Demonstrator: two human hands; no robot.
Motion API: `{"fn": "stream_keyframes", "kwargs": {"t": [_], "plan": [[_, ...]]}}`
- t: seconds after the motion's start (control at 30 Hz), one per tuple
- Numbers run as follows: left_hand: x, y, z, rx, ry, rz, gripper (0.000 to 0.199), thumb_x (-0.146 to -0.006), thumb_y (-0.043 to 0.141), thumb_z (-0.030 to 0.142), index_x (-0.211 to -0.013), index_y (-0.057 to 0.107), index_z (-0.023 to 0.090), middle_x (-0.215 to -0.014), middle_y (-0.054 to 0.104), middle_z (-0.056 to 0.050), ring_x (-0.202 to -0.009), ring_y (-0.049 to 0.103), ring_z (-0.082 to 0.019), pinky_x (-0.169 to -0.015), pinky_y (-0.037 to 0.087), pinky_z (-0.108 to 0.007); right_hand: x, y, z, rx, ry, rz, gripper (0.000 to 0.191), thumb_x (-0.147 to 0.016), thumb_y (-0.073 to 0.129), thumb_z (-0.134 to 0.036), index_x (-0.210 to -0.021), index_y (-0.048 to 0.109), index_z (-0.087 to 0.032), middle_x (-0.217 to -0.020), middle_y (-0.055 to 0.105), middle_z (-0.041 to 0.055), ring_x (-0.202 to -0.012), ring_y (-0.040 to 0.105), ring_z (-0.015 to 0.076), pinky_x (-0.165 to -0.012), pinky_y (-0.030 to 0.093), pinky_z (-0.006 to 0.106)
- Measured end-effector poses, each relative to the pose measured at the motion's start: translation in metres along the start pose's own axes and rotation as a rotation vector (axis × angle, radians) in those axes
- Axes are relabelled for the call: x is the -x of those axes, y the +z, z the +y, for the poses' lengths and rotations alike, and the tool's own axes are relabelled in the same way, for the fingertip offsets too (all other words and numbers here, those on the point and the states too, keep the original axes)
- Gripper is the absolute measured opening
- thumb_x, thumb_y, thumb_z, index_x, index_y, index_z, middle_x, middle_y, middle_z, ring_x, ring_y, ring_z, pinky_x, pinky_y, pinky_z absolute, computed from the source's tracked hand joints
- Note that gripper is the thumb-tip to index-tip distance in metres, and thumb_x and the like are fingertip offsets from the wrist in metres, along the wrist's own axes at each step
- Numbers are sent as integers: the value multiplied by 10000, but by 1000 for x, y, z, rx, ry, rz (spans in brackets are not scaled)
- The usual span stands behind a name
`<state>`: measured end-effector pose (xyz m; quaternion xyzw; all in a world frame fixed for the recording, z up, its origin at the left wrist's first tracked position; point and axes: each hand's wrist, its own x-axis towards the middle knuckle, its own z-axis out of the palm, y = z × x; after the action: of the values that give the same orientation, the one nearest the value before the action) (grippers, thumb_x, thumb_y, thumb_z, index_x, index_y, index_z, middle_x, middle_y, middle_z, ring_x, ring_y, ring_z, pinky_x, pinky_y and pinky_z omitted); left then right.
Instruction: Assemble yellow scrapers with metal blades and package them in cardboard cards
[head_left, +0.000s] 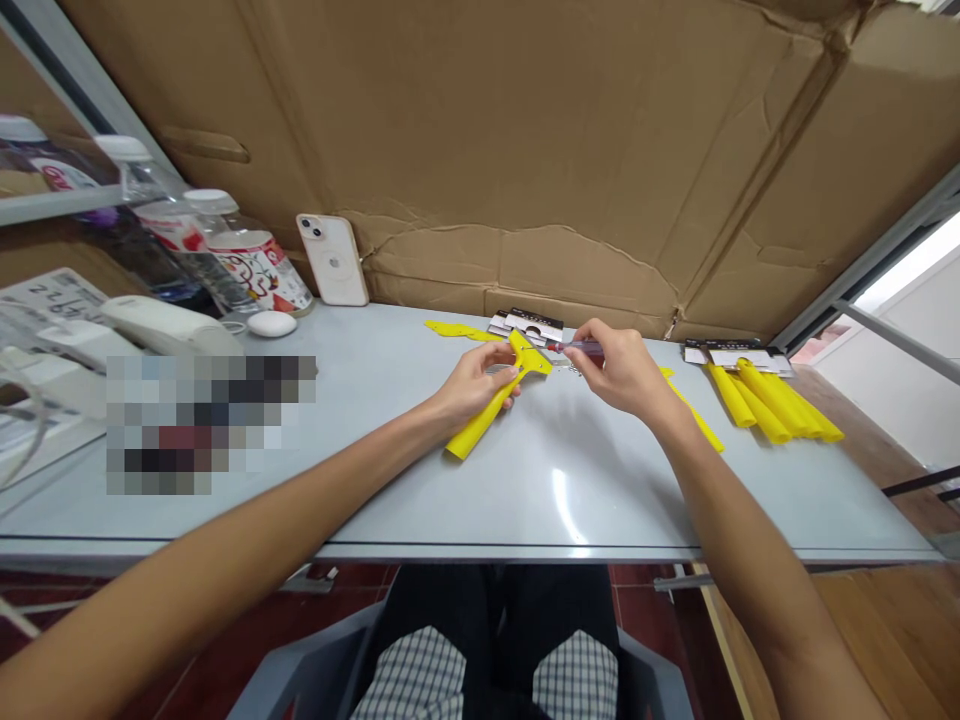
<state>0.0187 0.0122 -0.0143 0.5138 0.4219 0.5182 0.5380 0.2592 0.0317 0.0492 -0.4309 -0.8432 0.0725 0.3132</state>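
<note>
My left hand is closed around the neck of a yellow scraper, whose handle slants down toward me and whose wide head points away. From the right, my right hand pinches a screwdriver with a dark reddish, see-through handle. Its tip end meets or lies very near the scraper head; the exact contact is too small to tell. Small metal bits lie on the table just beyond the head. Another yellow piece lies behind my left hand, and a yellow handle shows beside my right forearm.
Several yellow scrapers with black-and-white cards lie at the right. More cards lie at the back. A phone leans on the cardboard wall. Bottles, a white mouse and a blurred patch occupy the grey table's left.
</note>
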Motion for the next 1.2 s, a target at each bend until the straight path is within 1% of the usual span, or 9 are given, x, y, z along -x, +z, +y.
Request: {"fn": "stream_keyframes", "kwargs": {"t": [0.13,0.23,0.37,0.43,0.73,0.83,0.97,1.07,1.2], "plan": [[1,0,1,-16,11,-21,290,-896,793,237,-1129,641,157,-1381,637,-176,-663,705,-113,-537,550,-280,-2,1,1,60,26,38,254,-1053,578,-452,-903,600,-248,-723,699,36,-627,574,206,-660,344,336],[2,1,2,-15,22,-36,295,-892,802,248,-1126,644,160,-1381,639,-179,-663,703,-114,-536,548,-283,0,-1,-2,33,4,12,126,-1002,616,-376,-1023,587,-255,-696,660,-6,-604,548,202,-645,342,328],[1,0,1,-10,23,-30,303,-889,811,255,-1122,640,164,-1375,642,-178,-659,701,-114,-534,553,-285,2,-3,-4,-33,-55,-12,134,-936,636,-259,-1054,571,-255,-815,716,8,-678,611,200,-658,374,315],[0,0,0,-9,17,-25,308,-886,814,262,-1118,635,165,-1370,645,-171,-656,701,-113,-529,552,-281,2,-2,-3,-40,-44,5,76,-981,622,-301,-1029,596,-248,-817,740,21,-695,637,203,-672,388,317],[2,1,2,-2,12,-22,311,-871,825,252,-1111,651,160,-1359,652,-172,-654,703,-117,-521,549,-283,-2,-1,0,97,51,46,274,-1059,582,-454,-903,637,-235,-702,705,33,-616,582,196,-644,334,325],[2,2,2,-7,20,-25,304,-877,819,254,-1113,651,160,-1354,651,-167,-649,701,-114,-517,547,-280,0,-2,-3,87,41,7,170,-1032,598,-411,-1018,624,-243,-697,685,7,-625,578,201,-641,324,318],[1,1,0,3,18,-16,321,-876,828,267,-1118,644,164,-1353,646,-162,-658,699,-108,-516,554,-267,2,-3,-4,-4,-16,-26,113,-986,618,-294,-1086,609,-243,-845,750,25,-703,631,198,-662,354,310],[0,0,-1,4,1,-4,335,-866,839,259,-1118,638,165,-1361,647,-167,-667,702,-109,-512,556,-261,2,-2,-3,12,-1,-12,87,-1019,623,-322,-1049,632,-241,-828,761,34,-709,651,200,-675,365,315],[0,0,-1,1,-8,-9,319,-858,839,247,-1093,641,162,-1348,650,-170,-655,703,-113,-510,554,-270,1,-1,-4,90,33,2,178,-1048,631,-402,-1004,665,-232,-763,746,34,-663,630,198,-663,345,317]]}}
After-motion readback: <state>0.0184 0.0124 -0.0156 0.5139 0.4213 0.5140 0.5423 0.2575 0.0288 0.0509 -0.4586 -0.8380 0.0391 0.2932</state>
